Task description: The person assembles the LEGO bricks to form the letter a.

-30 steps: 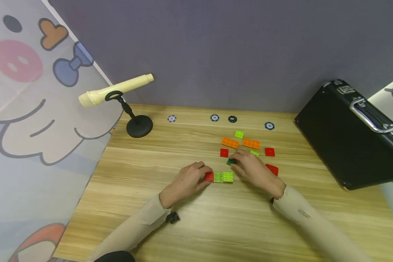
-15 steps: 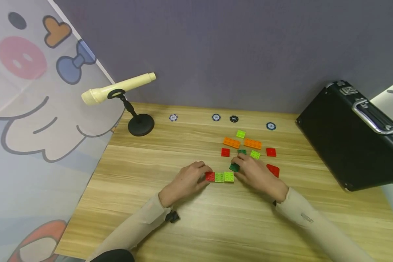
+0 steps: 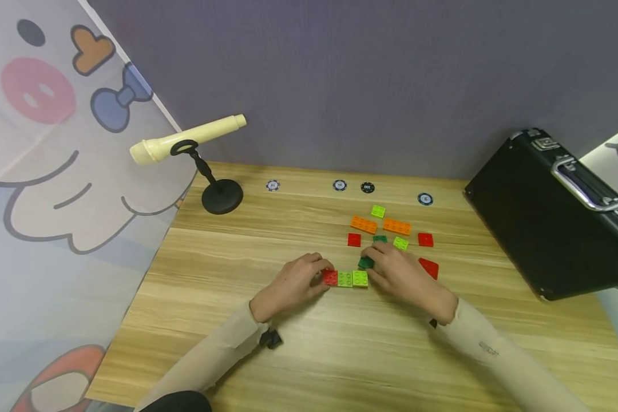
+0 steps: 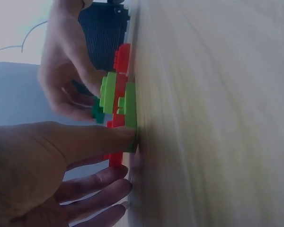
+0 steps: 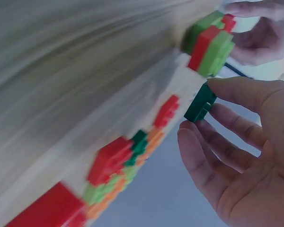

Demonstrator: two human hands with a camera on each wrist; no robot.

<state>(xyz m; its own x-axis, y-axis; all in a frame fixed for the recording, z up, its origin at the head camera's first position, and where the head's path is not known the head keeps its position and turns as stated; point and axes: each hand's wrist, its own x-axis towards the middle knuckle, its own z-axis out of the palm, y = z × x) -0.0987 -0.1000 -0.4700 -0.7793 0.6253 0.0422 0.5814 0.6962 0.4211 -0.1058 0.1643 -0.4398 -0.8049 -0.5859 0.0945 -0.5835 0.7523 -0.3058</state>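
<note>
At the table's middle my left hand (image 3: 290, 286) pinches the left end of a joined row of toy building bricks (image 3: 345, 279). From above the row reads red, green, lime. The left wrist view shows it in layers, a lime brick (image 4: 110, 93) on top of red, with green beneath; my left thumb presses the green brick (image 4: 130, 104). Just right of the row my right hand (image 3: 404, 277) holds a dark green brick (image 3: 365, 262) between thumb and fingers. In the right wrist view this dark green brick (image 5: 200, 103) is tilted and apart from the row.
Behind my right hand lie loose bricks: two orange (image 3: 364, 225), another dark green (image 3: 380, 238), lime (image 3: 378, 211) and several red (image 3: 425, 240). Poker chips (image 3: 368, 187) line the back. A microphone on a stand (image 3: 221, 196) is at left, a black case (image 3: 546, 220) at right.
My right hand has brought the dark green brick a little nearer the row, uncovering another dark green brick behind it. My left hand keeps its grip in place.
</note>
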